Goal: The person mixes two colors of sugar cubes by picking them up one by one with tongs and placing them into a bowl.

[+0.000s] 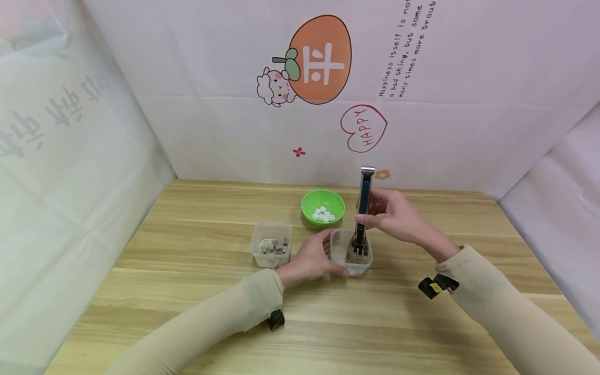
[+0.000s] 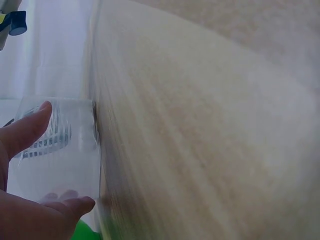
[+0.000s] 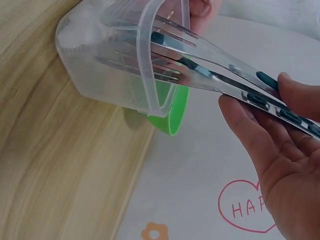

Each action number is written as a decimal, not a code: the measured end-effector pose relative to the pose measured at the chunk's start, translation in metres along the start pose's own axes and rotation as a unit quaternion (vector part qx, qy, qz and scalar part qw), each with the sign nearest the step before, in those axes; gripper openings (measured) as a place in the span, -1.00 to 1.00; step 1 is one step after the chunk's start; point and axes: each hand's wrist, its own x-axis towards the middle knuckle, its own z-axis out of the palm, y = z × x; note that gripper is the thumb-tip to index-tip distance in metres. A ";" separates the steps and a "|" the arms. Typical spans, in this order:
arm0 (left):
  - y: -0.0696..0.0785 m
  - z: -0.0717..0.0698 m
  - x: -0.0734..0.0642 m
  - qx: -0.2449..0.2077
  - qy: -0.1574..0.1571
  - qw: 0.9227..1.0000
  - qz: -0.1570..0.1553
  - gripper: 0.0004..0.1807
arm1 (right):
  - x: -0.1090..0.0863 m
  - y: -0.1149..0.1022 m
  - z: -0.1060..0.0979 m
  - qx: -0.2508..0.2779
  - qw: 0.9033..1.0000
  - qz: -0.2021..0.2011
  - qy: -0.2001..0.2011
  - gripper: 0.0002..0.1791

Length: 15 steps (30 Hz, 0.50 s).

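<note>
My right hand [image 1: 391, 213] holds metal tongs [image 1: 364, 200] with dark green handle inlays, thumb on one side and fingers on the other. The tongs stand nearly upright, their slotted ends inside a clear plastic tub [image 1: 351, 270]. In the right wrist view the two arms of the tongs [image 3: 210, 75] are slightly apart. Whitish matter shows in the bottom of the tub [image 3: 90, 75]; its kind is unclear. My left hand [image 1: 310, 255] grips the tub's left side, thumb at the front and fingers behind, also seen around the tub wall [image 2: 80, 170] in the left wrist view.
Left of my left hand stands another clear tub [image 1: 262, 229] with several silvery cubes. Behind the hands is a green bowl [image 1: 323, 195] with several white cubes. A printed white cloth [image 1: 211, 130] hangs at the wooden table's [image 1: 197, 239] back edge.
</note>
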 end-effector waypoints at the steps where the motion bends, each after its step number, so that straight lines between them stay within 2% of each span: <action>1: 0.000 0.000 0.000 -0.001 0.000 1.000 -0.002 0.30 | 0.001 0.000 0.000 -0.001 1.000 -0.001 -0.004 -0.81; 9: -0.001 0.000 0.001 -0.009 0.000 1.000 0.000 0.30 | 0.006 0.003 0.006 -0.024 0.999 -0.031 -0.027 -0.84; 15: -0.001 -0.001 0.000 -0.007 -0.002 1.000 -0.002 0.30 | 0.004 0.006 0.010 -0.014 0.999 -0.023 -0.018 -0.86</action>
